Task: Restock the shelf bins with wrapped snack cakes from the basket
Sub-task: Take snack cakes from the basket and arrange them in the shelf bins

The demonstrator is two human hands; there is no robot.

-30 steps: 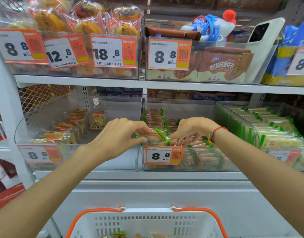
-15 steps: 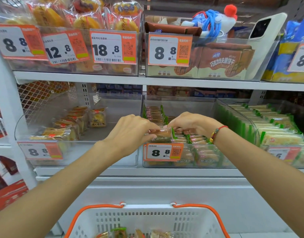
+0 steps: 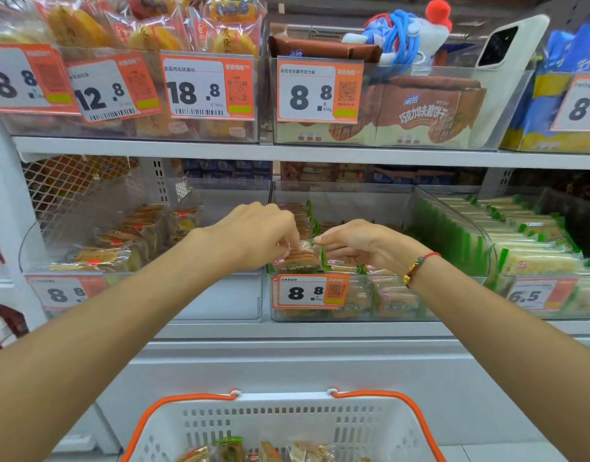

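Item: left hand (image 3: pixel 253 236). I see it reach forward from lower left, forearm bare, wrist level, knuckles up, fingers curled down over the front of the middle bin (image 3: pixel 340 195). Grip narrow, pinched on the left edge of a wrapped cake (image 3: pixel 300 260).

Item: right hand (image 3: pixel 360 245). It comes in from lower right, palm down, fingers stretched left towards the other hand. A beaded bracelet (image 3: pixel 417 266) with a red cord sits on the wrist. Grip narrow, fingertips closed on the green-trimmed right edge of the same cake.

Item: cake. Held between both hands, upright, label facing me, at the front left of the middle bin, just above the 8.8 price tag (image 3: pixel 310 291). Rows of like packs (image 3: pixel 387 298) fill the bin behind and beside it.

Item: left bin (image 3: pixel 220 295). Clear, partly filled with orange-labelled packs (image 3: pixel 127 241) along its left side.

Item: right bin (image 3: pixel 487 248). Packed with pale, green-edged packs (image 3: pixel 527 235).

Item: basket (image 3: pixel 287 418). White, orange handles, directly below the hands at the bottom edge; a few wrapped cakes (image 3: pixel 273 451) lie inside.

Item: upper shelf (image 3: pixel 287 151). Carries bins of buns, brown wafer packs, a phone (image 3: pixel 507 75) and a blue-and-white plush (image 3: pixel 403 35).
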